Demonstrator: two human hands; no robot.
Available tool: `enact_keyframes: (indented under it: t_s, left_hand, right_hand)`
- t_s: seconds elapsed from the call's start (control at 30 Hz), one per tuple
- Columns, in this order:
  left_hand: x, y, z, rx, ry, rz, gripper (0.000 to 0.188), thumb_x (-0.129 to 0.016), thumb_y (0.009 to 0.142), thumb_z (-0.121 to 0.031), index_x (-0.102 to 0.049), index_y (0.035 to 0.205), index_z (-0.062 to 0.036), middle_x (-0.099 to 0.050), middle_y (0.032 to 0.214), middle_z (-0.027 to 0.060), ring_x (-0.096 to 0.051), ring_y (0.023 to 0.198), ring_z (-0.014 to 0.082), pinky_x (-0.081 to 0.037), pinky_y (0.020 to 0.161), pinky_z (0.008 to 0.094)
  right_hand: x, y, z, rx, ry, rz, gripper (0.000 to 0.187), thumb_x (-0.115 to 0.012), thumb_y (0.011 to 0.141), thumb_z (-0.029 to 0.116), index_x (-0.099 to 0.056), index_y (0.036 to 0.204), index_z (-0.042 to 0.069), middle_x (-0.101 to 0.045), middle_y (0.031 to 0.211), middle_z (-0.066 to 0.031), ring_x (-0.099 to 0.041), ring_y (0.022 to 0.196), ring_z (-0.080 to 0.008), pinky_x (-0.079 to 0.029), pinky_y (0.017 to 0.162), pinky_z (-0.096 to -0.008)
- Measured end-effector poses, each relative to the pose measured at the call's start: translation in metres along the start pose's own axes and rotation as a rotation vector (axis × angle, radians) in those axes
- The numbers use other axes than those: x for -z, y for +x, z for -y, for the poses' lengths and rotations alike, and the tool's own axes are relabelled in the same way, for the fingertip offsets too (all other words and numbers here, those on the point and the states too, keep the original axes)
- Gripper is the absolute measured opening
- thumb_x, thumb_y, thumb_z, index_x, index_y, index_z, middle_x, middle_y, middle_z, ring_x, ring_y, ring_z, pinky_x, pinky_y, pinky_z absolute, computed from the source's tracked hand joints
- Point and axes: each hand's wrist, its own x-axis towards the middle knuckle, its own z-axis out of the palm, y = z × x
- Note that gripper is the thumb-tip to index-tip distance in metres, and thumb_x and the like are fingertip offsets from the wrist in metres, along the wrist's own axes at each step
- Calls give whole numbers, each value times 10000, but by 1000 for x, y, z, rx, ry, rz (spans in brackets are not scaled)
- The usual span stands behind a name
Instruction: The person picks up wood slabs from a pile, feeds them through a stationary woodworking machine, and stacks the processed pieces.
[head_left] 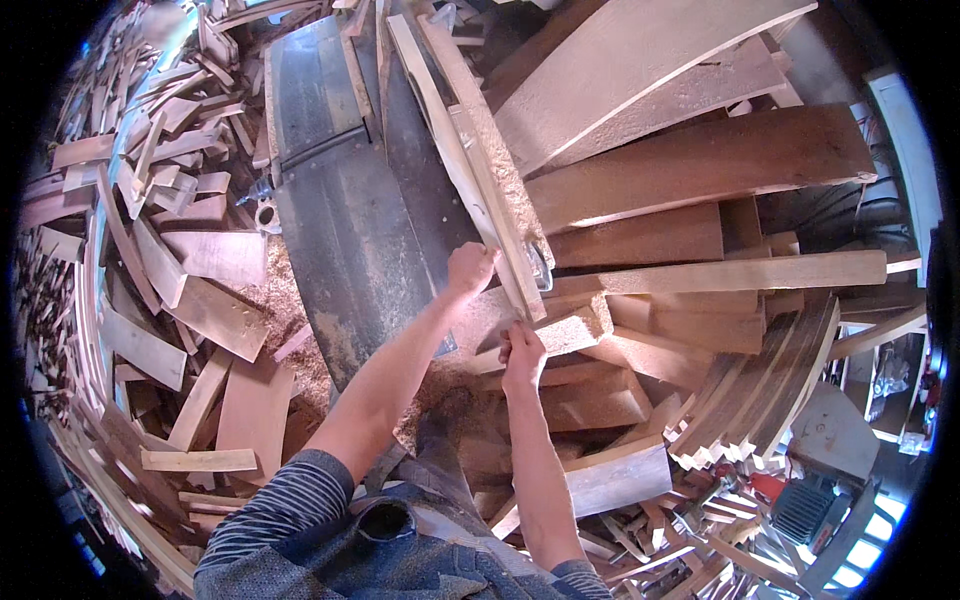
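Note:
A long, light wooden board (511, 270) stands on edge over the dark metal machine table (350, 235), running away from me. My left hand (472, 270) is closed against the board's left side, its fingertips at the wood. Lower down, my right hand (523, 355) is closed at the board's near end, with the fingers curled and partly hidden. Along the board's right side runs a sawdust-covered rail (497, 150), with a rounded metal part (541, 268) by its near end. No blade shows.
Wide planks (700, 165) fan out in stacks on the right. Offcuts (215, 255) and sawdust lie heaped on the left. Curved boards (765, 385) are stacked at lower right, near a motor (805, 510). A short pale block (570, 332) sits beside my right hand.

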Motion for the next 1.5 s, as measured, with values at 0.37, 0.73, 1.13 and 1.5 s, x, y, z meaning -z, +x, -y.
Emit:
enact_keyframes:
  t_s: [0.37, 0.73, 1.13, 1.5]
  left_hand:
    - [7, 36, 15, 2, -55, -1, 547, -585, 965, -494, -707, 691, -37, -643, 550, 102, -683, 553, 261, -542, 595, 413]
    - [39, 76, 14, 38, -165, 11, 471, -617, 977, -421, -685, 757, -10, -641, 601, 91, -626, 487, 199, -522, 497, 371]
    - [89, 78, -11, 128, -683, 129, 380, -632, 1004, -355, -703, 848, -16, -657, 701, 35, -592, 543, 136, -495, 484, 299]
    - [146, -35, -94, -38, -652, 260, 406, -629, 954, -351, -717, 743, -14, -630, 595, 52, -592, 492, 137, -453, 449, 314]
  right_hand:
    - [-49, -2, 28, -27, 63, -15, 163, -571, 976, 165, -596, 890, 28, -618, 827, -67, -526, 589, -99, -416, 493, -257]
    - [-89, 30, 41, -4, 120, -2, 137, -633, 919, 164, -631, 905, 28, -644, 836, -83, -550, 571, -127, -427, 475, -269]
    - [-114, 20, 81, 18, 176, -145, 257, -672, 923, 276, -646, 886, 23, -584, 716, -47, -534, 540, -134, -396, 450, -287]
    - [-69, -35, 194, 96, -181, 440, 474, -686, 933, 387, -661, 1174, -21, -685, 937, -75, -652, 742, -151, -505, 586, -265]
